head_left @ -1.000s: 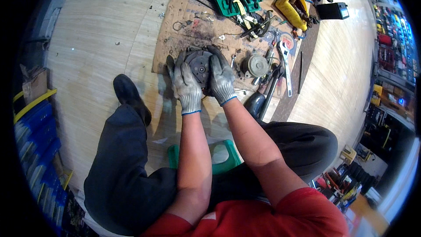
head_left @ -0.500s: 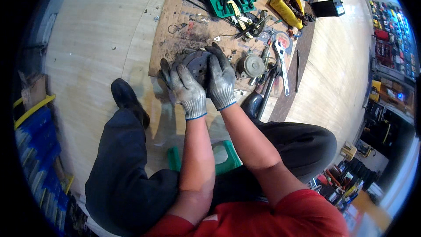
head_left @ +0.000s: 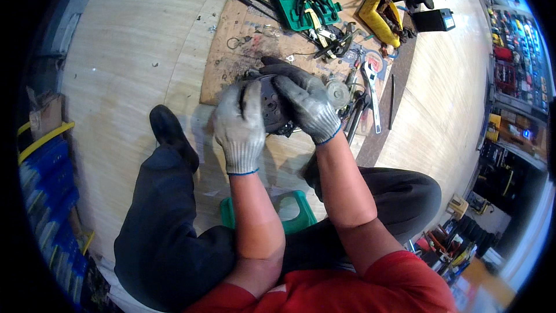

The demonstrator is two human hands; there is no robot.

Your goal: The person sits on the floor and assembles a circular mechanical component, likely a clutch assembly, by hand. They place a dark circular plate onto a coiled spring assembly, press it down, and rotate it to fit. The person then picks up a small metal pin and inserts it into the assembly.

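Left hand, right hand, both gloved: grip firm around dark round metal part, between palms, over cardboard. Red round print beside adjustable wrench, lettering too small.

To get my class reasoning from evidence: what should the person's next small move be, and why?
Perhaps ease the dark round part slightly leftward. The left hand and right hand hold it from opposite sides, and the right hand overlaps the grey round part in this view, so a small shift might give more room; whether that hand touches the grey part is unclear.
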